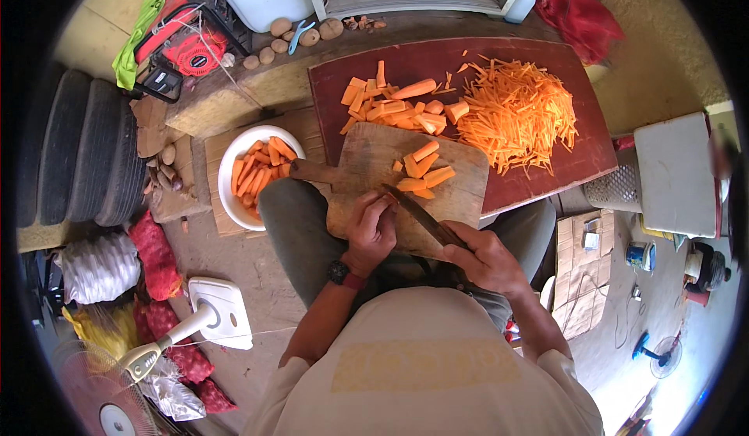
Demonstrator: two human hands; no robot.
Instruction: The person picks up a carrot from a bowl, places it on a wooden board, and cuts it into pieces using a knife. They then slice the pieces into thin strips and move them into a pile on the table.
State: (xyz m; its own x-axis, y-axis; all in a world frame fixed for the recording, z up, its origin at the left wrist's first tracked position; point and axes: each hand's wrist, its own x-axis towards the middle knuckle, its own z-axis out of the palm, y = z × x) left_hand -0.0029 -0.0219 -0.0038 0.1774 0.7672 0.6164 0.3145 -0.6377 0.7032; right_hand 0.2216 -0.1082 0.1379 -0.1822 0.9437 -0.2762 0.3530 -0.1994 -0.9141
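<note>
Carrot chunks (438, 177) lie on the board (370, 145). Its handle (316, 172) pokes over a white bowl (226, 177); shreds (517, 112) heap nearby. The right hand (490, 260) grips a knife (421, 217); the left hand (372, 229) curls, but I can't tell if it holds anything.

Grey-brown floor (234, 252), tan wall (663, 26), bright light (671, 393)

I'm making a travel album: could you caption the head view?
Knife in the right hand, left hand near its tip, at a wooden board with carrot pieces, shredded carrot heaped beyond.
</note>
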